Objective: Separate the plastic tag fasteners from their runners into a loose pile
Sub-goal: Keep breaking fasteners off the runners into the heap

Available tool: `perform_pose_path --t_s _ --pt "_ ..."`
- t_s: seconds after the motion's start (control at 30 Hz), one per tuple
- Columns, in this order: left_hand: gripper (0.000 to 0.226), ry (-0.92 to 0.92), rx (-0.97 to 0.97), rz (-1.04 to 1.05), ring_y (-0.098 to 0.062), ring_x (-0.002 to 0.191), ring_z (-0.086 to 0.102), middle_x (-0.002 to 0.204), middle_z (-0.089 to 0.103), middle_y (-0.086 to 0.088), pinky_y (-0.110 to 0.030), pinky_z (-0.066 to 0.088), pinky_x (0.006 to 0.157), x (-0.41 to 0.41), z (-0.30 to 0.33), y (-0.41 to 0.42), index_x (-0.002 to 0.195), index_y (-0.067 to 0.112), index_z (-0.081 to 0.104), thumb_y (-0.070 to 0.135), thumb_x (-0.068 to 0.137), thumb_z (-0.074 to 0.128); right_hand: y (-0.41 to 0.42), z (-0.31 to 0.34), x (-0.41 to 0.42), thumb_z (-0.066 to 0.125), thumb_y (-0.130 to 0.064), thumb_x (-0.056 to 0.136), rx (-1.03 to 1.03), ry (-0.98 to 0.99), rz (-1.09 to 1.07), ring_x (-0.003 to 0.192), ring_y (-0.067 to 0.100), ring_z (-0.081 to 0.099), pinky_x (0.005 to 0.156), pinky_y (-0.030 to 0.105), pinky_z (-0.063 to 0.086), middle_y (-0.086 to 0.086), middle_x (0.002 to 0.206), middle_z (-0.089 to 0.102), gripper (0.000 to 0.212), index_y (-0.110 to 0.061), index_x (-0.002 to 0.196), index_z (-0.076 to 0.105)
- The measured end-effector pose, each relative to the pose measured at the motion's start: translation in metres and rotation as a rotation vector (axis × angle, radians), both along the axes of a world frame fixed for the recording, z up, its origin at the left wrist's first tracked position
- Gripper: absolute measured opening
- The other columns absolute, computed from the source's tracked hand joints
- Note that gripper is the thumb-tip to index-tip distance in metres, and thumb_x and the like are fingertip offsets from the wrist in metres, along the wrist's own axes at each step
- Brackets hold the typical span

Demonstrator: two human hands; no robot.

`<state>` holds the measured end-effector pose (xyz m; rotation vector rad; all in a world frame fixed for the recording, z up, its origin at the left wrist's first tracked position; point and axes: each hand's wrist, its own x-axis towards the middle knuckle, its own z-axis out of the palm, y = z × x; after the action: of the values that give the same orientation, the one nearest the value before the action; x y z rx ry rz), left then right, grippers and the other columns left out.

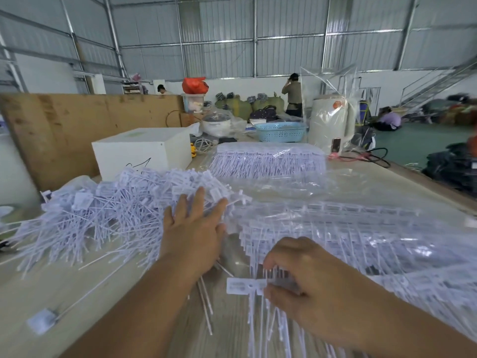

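Note:
A big loose pile of white plastic tag fasteners (111, 215) covers the table's left half. My left hand (193, 228) lies flat with straight fingers against the pile's right edge. My right hand (304, 275) pinches a strip of fasteners still joined to their runner (247, 285), with the stems hanging down toward me. More joined strips in clear wrapping (361, 233) spread to the right. One loose fastener (42, 320) lies alone at the near left.
A further wrapped stack of strips (268, 161) sits behind, beside a white box (144, 151). A blue basket (281, 131), a pot and a wrapped appliance (330, 122) stand at the back. A plywood board (64, 130) leans on the left. People work in the background.

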<state>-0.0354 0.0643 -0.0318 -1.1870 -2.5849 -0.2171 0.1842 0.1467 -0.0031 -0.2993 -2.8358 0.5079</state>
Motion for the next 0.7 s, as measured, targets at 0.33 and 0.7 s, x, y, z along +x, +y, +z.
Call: perform_pose_path --t_s 0.33,0.7 --pt "0.092 -0.046 -0.021 0.071 -0.029 0.147 -0.023 0.160 -0.027 0.002 -0.053 -0.016 0.114 -0.002 0.001 0.006 0.151 0.048 -0.003 0.082 0.067 -0.019 0.005 0.006 0.002 0.059 -0.041 0.093 0.106 -0.114 -0.021 0.106 0.008 0.040 0.085 0.026 0.032 -0.015 0.106 0.046 0.027 -0.030 0.117 0.055" --pt "0.079 0.179 0.044 0.027 -0.032 0.149 -0.015 0.164 -0.011 -0.005 -0.056 -0.014 0.114 0.005 0.012 -0.004 0.152 0.036 0.023 0.060 0.086 -0.013 0.014 0.002 0.008 0.058 -0.043 0.088 0.140 -0.095 0.012 0.103 0.010 0.029 0.088 0.028 0.025 -0.014 0.108 0.037 0.030 -0.033 0.116 0.050"
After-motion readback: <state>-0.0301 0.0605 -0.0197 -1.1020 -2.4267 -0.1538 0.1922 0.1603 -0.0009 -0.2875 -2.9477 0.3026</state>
